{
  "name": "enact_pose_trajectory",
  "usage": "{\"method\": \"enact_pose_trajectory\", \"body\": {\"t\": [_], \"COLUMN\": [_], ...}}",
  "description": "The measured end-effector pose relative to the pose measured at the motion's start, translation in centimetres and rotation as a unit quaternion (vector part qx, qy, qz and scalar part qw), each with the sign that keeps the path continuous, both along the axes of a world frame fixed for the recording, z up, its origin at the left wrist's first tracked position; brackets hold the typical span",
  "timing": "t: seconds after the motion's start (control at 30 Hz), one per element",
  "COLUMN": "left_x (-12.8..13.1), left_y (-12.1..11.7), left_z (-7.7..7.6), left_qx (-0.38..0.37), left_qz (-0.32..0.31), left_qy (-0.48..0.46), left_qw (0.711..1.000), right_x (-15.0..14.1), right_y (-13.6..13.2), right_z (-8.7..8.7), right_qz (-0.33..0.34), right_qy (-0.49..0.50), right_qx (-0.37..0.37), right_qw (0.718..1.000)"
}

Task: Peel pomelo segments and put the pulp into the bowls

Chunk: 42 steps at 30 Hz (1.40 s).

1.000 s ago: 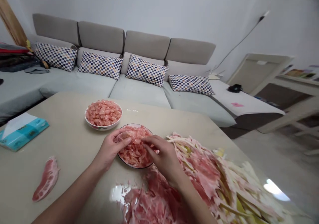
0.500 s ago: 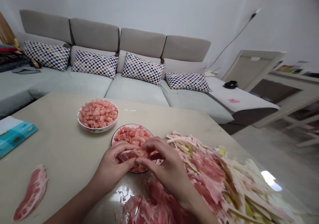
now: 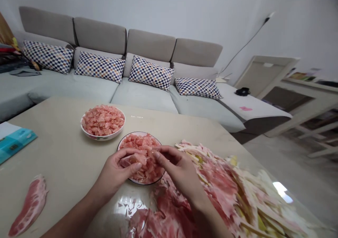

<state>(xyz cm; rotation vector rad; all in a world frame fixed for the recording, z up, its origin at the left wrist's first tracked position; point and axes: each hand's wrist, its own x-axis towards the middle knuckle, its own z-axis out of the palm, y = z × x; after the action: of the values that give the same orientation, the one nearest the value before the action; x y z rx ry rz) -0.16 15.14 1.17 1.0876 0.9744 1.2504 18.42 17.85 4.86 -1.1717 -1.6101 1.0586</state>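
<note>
Over a dark-rimmed bowl [image 3: 127, 136] of pink pomelo flesh [image 3: 148, 171], my left hand [image 3: 116, 171] is closed round a partly peeled pomelo segment [image 3: 136, 158]. My right hand [image 3: 178, 164] pinches thumb and fingertips together beside it, on what looks like a small bit of pomelo flesh. A gap separates the two hands. Under and beside my right forearm spreads a pile of pink membranes [image 3: 219, 181] and white-and-yellow peel [image 3: 261, 224]. One whole pomelo segment [image 3: 29, 204] with its skin on lies at the left of the table.
A white bowl [image 3: 120, 125] heaped with pomelo flesh stands farther back on the beige table [image 3: 71, 171]. A blue tissue pack [image 3: 17, 142] lies at the left edge. Behind the table runs a sofa [image 3: 144, 95] with checked cushions [image 3: 150, 72].
My hands have drawn apart; the right moved slightly right, away from the segment, while the left keeps hold of it. More flesh in the bowl shows between them. The view shifted slightly.
</note>
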Motion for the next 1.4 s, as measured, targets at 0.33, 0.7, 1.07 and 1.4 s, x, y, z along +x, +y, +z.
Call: {"method": "enact_pose_trajectory", "body": {"t": [0.33, 0.7, 1.07, 1.4], "left_x": [0.2, 0.1, 0.0, 0.0], "left_y": [-0.3, -0.1, 0.1, 0.1], "left_z": [0.9, 0.7, 0.3, 0.5], "left_qx": [-0.051, -0.031, -0.105, -0.122], "left_qz": [-0.051, -0.011, 0.002, 0.032], "left_qy": [-0.008, 0.043, -0.089, -0.119], "left_qw": [0.997, 0.999, 0.991, 0.985], "right_x": [-0.1, -1.5, -1.4, -1.4], "right_y": [0.0, -1.1, -1.0, -0.9], "right_z": [-0.2, -0.3, -0.5, -0.4], "right_qz": [0.040, 0.068, 0.030, 0.005], "right_qy": [0.095, -0.002, 0.010, 0.011], "right_qx": [-0.100, -0.053, -0.057, -0.018], "right_qw": [0.990, 0.996, 0.998, 1.000]}}
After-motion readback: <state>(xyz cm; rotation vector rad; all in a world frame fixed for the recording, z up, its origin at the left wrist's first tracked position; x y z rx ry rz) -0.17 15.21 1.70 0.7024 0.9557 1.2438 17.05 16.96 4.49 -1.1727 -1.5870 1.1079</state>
